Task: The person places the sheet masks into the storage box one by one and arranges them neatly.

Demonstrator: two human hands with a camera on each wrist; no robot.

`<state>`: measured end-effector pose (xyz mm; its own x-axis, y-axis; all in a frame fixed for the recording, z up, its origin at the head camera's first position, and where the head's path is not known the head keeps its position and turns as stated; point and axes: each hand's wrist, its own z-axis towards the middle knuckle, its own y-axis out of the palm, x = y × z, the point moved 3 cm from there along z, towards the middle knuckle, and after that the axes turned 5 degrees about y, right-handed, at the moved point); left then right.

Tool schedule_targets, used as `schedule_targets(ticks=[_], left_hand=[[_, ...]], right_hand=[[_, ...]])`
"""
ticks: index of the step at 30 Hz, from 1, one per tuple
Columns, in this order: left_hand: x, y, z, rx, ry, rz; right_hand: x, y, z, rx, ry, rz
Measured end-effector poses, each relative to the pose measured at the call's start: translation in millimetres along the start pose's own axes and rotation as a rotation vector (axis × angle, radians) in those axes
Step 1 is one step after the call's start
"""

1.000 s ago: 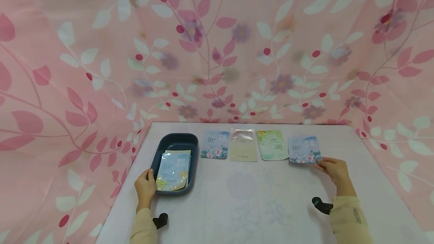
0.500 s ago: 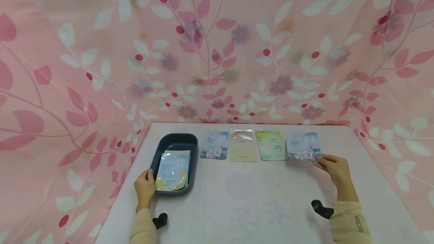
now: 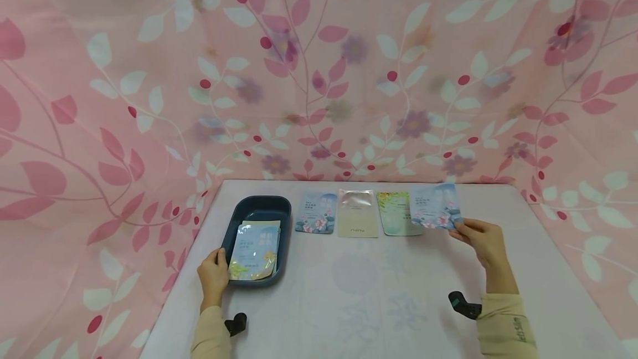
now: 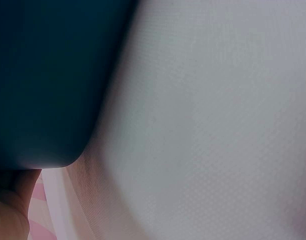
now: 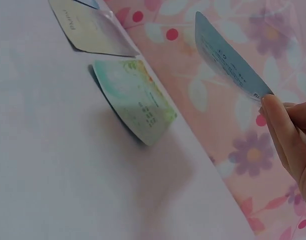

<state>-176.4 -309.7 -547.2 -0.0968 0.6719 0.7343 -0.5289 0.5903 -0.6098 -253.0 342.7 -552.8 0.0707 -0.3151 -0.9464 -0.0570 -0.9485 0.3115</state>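
My right hand pinches the lower right corner of a blue face mask sachet printed with pink flowers. The sachet is raised over the table and overlaps the green sachet in the head view; the right wrist view shows its printed back, with thumb and fingers at one end. At the left, my left hand grips the near left rim of a dark blue tray. Several sachets lie stacked in that tray, a light blue one on top. In the left wrist view the tray's outer wall fills the upper left.
Left of the green sachet, a cream sachet with a silvery top and another blue flowered sachet lie in a row along the back of the white-covered table. Behind the table hangs a pink floral cloth.
My right hand has lifted the blue sachet off the table and carried it left, partly in front of the green one. The left hand and the tray have stayed put.
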Motion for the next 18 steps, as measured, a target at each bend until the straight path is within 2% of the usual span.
schedule_targets(ticks=[5, 8, 13, 16, 18], left_hand=[[0.1, 0.3, 0.1, 0.002, 0.002, -0.001], [0.3, 0.3, 0.0, 0.003, 0.005, -0.004], [-0.2, 0.7, 0.3, -0.004, -0.001, -0.005], [-0.3, 0.9, 0.4, -0.003, 0.002, -0.007], [-0.3, 0.6, 0.6, 0.001, 0.007, -0.008]], right_hand=[[5.4, 3.8, 3.6, 0.052, -0.007, -0.084], [-10.1, 30.2, -9.8, 0.053, -0.019, -0.124], [-47.7, 86.8, -41.2, 0.035, -0.032, -0.165], [-56.0, 104.7, -49.0, 0.051, -0.006, -0.159], [-55.4, 109.7, -49.3, 0.045, 0.011, -0.178]])
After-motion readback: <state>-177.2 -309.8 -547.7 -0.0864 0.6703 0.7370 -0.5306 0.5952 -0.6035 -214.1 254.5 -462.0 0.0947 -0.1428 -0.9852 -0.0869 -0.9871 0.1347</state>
